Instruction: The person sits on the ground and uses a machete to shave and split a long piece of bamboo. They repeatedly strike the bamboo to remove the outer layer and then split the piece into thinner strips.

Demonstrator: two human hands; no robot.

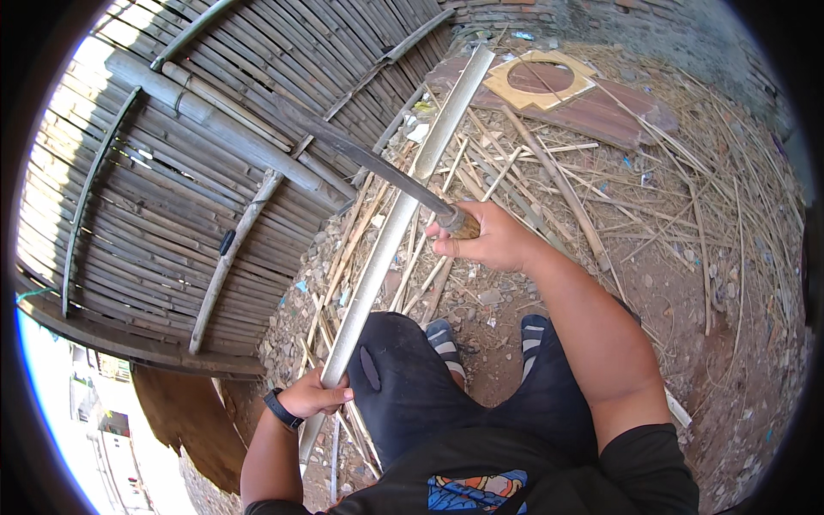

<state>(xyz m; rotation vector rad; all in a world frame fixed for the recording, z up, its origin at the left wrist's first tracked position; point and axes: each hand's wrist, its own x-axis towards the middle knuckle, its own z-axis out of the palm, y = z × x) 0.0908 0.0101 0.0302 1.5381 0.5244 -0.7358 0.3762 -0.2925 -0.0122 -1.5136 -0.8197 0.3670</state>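
A long split length of bamboo [378,262] slants from my left side up to the far middle, its pale hollow inside facing up. Near its lower end my left hand [314,396] is closed around it, a dark band on the wrist. My right hand [490,238] grips the wooden handle of a machete [382,169]. The dark blade points up and to the left, crossing over the bamboo strip around its middle. Whether the blade touches the bamboo I cannot tell.
A bamboo-slat wall [215,172] stands on the left. Bamboo sticks [554,184] and shavings litter the dirt. At the far side a brown board [601,116] bears a yellowish frame with a round hole [566,93]. A brick wall [687,43] stands behind. My sandalled feet [445,343] are below.
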